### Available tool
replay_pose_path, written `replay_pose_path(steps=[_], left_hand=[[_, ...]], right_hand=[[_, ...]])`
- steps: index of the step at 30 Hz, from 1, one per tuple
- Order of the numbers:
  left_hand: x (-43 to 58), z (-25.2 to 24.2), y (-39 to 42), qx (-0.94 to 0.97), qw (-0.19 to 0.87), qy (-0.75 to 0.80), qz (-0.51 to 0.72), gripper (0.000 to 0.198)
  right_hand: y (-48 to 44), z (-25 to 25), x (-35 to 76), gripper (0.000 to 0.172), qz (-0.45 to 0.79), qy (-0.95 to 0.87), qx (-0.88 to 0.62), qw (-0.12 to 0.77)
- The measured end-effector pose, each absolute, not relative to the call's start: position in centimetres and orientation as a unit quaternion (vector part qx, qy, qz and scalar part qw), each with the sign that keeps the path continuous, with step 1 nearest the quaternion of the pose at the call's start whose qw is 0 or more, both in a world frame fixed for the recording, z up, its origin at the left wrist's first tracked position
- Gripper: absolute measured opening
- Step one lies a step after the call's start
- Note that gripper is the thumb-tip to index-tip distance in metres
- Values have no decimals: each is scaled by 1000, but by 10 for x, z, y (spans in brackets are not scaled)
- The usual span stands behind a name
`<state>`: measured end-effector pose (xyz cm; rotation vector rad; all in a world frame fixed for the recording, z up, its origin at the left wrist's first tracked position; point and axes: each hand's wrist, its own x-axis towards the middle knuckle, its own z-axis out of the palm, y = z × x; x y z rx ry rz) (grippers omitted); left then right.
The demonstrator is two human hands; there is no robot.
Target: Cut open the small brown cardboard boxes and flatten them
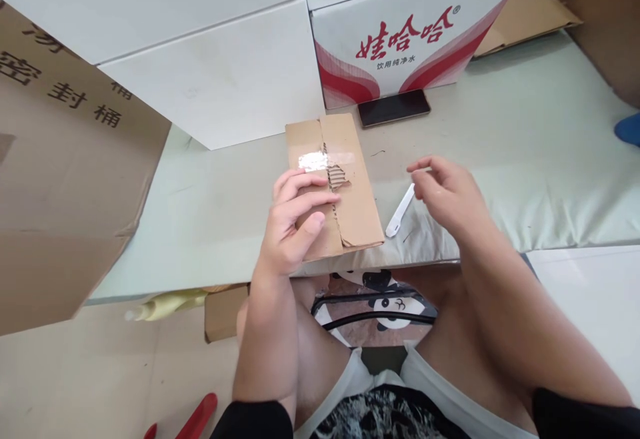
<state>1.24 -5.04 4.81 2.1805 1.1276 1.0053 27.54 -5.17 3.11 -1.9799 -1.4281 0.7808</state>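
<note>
A small brown cardboard box lies flat on the light green tabletop. Its centre seam is torn, with corrugated card showing beside a white scraped patch. My left hand rests on the box's left half, fingers spread across the top. To the right of the box lies a slim white utility knife, its upper end close to my right fingers. My right hand is over the table with fingers loosely bent and apart; whether a fingertip touches the knife is hard to see.
A black phone lies before a white-and-red water carton. White boxes stand behind, and a large brown carton is at left. A yellowish bottle and a red object are below the table edge.
</note>
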Motion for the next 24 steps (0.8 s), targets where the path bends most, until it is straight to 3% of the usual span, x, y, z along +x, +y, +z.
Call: replay_pose_path(steps=[4,8,20,24], left_hand=[[12,52,-50,815,233,414,331,42],[12,56,-52,830,211,417,303,39],[21,54,-56,830,190,445,278,41],[18,49,-54,828,198,443,280,42]], right_hand=[[-50,26,276,47,267,-600,-754,15],[-52,21,268,51,257,-623,-732,-98],[-46,15,260,35,251,-629,-734,-60],[-44,18,264,23,253,-613,-744,77]])
